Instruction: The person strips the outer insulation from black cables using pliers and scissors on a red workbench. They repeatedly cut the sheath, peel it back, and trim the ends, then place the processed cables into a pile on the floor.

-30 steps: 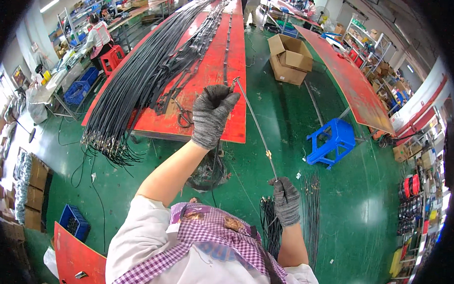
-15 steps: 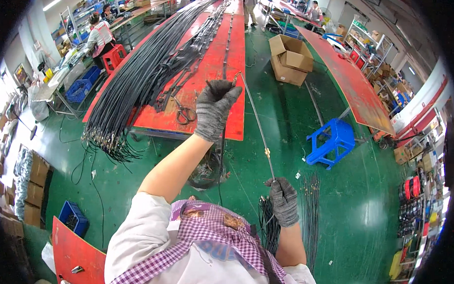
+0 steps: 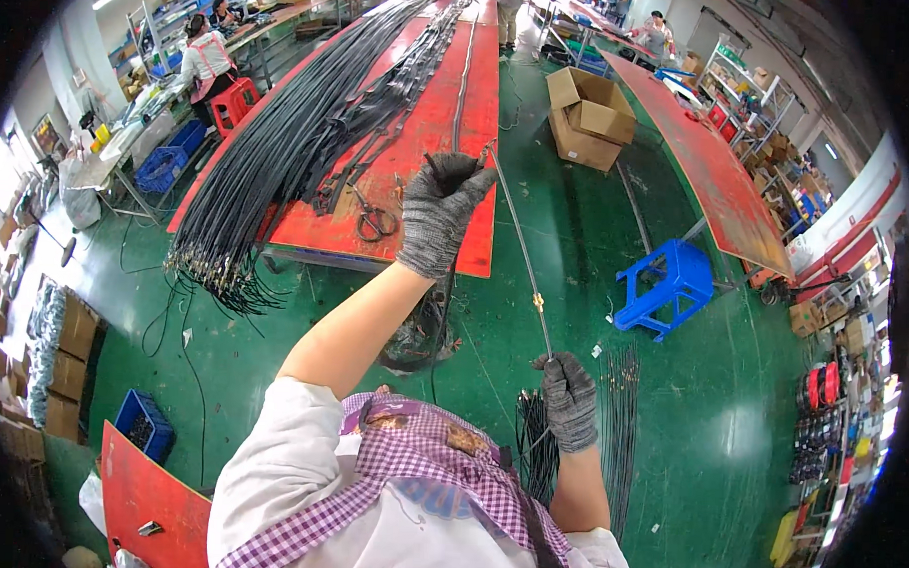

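Note:
My left hand (image 3: 440, 215), in a grey knit glove, is raised over the near end of the red table (image 3: 396, 237). Its fingers are curled closed around a black cable (image 3: 458, 134), which runs up the table beyond the hand; a dark strand also hangs below. My right hand (image 3: 570, 403), gloved alike, is lower and to the right, closed on a thin grey rod-like line (image 3: 521, 241). This line slants taut up to the left hand's fingertips and carries a brass-coloured fitting (image 3: 539, 303). How its upper end is held is too small to tell.
A thick bundle of black cables (image 3: 279, 148) covers the table's left side, with scissors (image 3: 377, 223) near its front. On the green floor stand a cardboard box (image 3: 585, 138), a blue stool (image 3: 665, 286) and hanging cable bunches (image 3: 620, 420). A person (image 3: 207, 60) sits at the left.
Both hands keep their grips, and the view has shifted slightly. The cable strand on the table beyond my left hand now looks paler and smoother than before.

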A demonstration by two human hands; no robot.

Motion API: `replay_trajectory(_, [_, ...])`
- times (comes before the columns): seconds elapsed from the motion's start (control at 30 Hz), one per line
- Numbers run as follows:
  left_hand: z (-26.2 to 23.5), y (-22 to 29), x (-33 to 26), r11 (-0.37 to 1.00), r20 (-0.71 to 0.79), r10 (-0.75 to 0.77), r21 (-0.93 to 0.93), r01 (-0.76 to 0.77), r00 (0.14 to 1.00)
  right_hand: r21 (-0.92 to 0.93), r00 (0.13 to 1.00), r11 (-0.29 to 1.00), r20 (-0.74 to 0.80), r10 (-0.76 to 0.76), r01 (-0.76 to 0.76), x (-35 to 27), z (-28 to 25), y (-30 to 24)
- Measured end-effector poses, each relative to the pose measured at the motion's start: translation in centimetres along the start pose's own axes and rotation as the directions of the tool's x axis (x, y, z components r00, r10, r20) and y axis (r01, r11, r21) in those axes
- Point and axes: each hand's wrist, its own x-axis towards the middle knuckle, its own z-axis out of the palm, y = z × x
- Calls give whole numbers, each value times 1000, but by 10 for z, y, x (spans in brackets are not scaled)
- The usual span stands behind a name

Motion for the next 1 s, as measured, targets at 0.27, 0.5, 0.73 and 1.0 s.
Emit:
replay_trajectory(0.27, [-4, -28, -41, 980, 277, -123, 186, 73, 953, 391, 995, 916, 75, 69, -93, 25, 10, -18])
replay_trajectory(0.5, [-5, -32, -58, 929, 318, -350, 0, 369, 881, 422, 996, 905, 86, 23, -57, 61, 23, -32])
replay_trajectory(0.73, [-8, -9, -55, 894, 325, -439, 250, 372, 838, 259, 982, 953, 58, -179, 159, 88, 27, -48])
replay_trajectory(1.0, [-23, -18, -50, 912, 490, -315, 392, 117, 813, -13, 979, 979, -5, -204, 204, 102, 27, -51])
